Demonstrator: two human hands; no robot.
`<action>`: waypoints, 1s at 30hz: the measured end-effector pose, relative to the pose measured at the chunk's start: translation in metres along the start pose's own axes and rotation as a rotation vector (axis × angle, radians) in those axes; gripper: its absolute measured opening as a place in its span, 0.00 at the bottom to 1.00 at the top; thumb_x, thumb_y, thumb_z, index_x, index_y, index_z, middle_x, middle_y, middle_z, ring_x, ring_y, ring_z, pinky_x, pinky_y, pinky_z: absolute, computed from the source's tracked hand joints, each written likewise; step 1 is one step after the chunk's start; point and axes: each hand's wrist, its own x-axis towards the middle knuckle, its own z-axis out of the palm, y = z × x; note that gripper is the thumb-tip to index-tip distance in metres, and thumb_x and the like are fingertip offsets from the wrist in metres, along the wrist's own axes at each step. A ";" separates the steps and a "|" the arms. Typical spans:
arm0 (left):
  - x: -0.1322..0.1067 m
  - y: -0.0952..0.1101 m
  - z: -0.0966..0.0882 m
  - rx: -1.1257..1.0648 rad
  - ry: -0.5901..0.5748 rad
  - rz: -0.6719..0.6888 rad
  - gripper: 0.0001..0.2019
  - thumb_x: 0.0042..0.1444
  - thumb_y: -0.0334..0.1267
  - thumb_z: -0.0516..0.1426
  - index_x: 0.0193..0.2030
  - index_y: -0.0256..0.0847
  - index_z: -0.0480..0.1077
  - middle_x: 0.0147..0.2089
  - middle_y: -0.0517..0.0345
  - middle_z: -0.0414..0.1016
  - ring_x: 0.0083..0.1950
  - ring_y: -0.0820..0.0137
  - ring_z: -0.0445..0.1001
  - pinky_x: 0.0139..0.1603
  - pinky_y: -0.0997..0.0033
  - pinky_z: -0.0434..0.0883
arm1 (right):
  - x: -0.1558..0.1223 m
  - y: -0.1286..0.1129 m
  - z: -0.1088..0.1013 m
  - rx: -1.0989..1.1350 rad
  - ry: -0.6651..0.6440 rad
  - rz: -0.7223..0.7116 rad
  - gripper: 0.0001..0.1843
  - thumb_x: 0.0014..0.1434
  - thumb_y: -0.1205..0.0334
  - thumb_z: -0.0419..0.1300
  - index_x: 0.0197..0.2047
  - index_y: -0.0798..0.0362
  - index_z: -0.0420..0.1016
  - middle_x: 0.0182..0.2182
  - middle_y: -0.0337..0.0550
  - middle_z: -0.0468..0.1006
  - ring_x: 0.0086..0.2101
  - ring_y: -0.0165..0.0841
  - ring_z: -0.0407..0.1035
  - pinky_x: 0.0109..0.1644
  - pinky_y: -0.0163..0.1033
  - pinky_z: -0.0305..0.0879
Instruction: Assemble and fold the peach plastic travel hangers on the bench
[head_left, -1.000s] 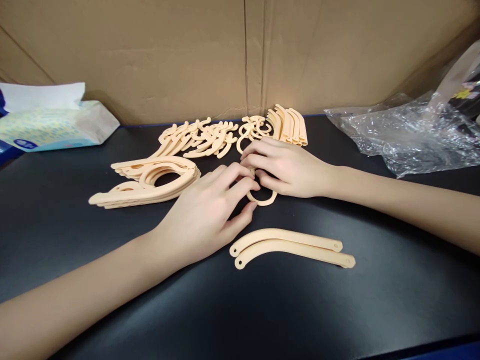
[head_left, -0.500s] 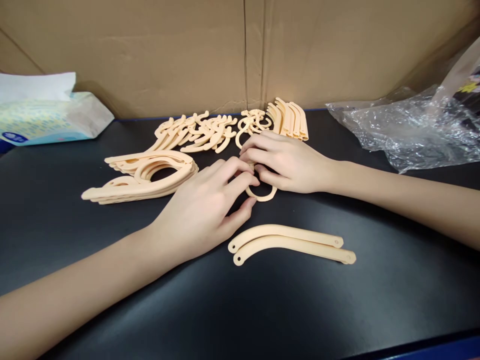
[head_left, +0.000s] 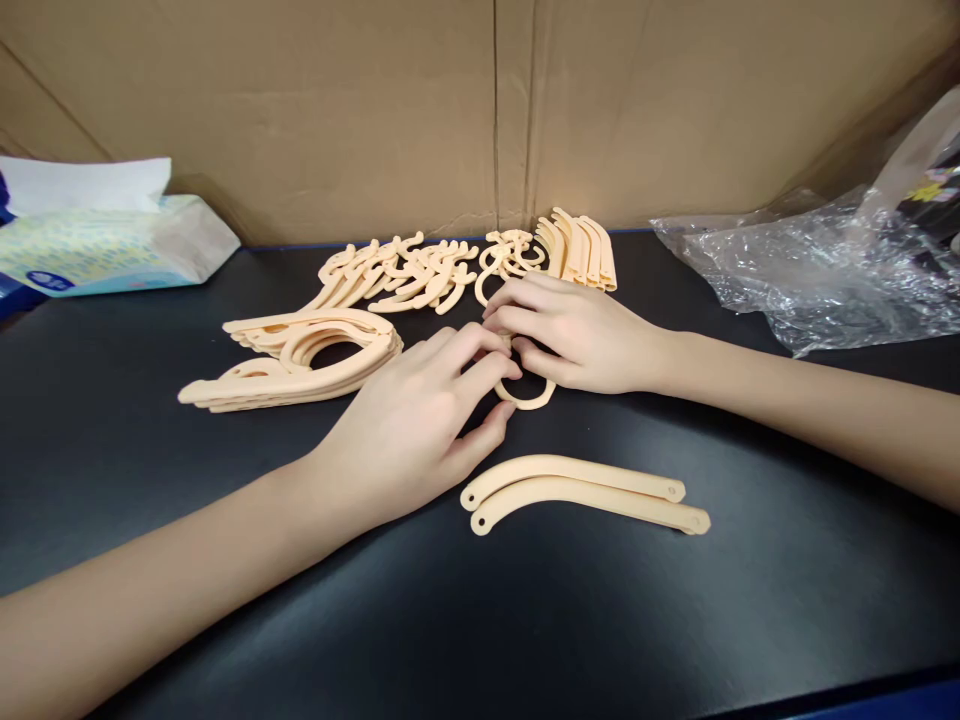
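Both hands meet over a cream plastic hanger hook (head_left: 529, 403), whose rounded loop shows below the fingers. My left hand (head_left: 420, 430) has its bent fingers closed on the hook's left side, thumb at the loop's lower edge. From the right, my right hand (head_left: 589, 335) grips the upper part with curled fingers. Most of the hook is covered by the fingers. Nearer to me, two curved hanger arms (head_left: 581, 489) lie side by side, each with a hole at its left end. A stack of folded hangers (head_left: 300, 382) rests left of my left hand.
Behind the hands are a pile of small curved pieces (head_left: 427, 275), a cluster of hooks (head_left: 511, 246) and a row of hanger arms (head_left: 589, 250). A tissue pack (head_left: 112, 245) stands left, a clear plastic bag (head_left: 802, 270) right. Cardboard (head_left: 337, 110) walls the back.
The whole view has shifted slightly, so things appear a little lower. Both hands keep nearly the same hold on the hook.
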 end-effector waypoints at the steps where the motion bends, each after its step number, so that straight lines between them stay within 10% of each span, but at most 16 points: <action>1: 0.000 0.000 0.000 0.004 0.001 0.003 0.09 0.72 0.35 0.51 0.48 0.38 0.73 0.55 0.46 0.78 0.52 0.55 0.79 0.49 0.55 0.77 | 0.000 0.000 0.000 0.006 -0.002 0.004 0.15 0.72 0.66 0.48 0.51 0.58 0.75 0.49 0.55 0.77 0.48 0.43 0.70 0.54 0.51 0.72; 30: 0.001 0.000 0.000 -0.003 0.016 0.015 0.09 0.71 0.34 0.52 0.48 0.36 0.73 0.54 0.45 0.78 0.50 0.53 0.80 0.47 0.53 0.77 | 0.001 0.000 0.001 0.017 0.014 0.001 0.16 0.72 0.67 0.47 0.50 0.58 0.76 0.47 0.55 0.77 0.47 0.43 0.71 0.53 0.52 0.72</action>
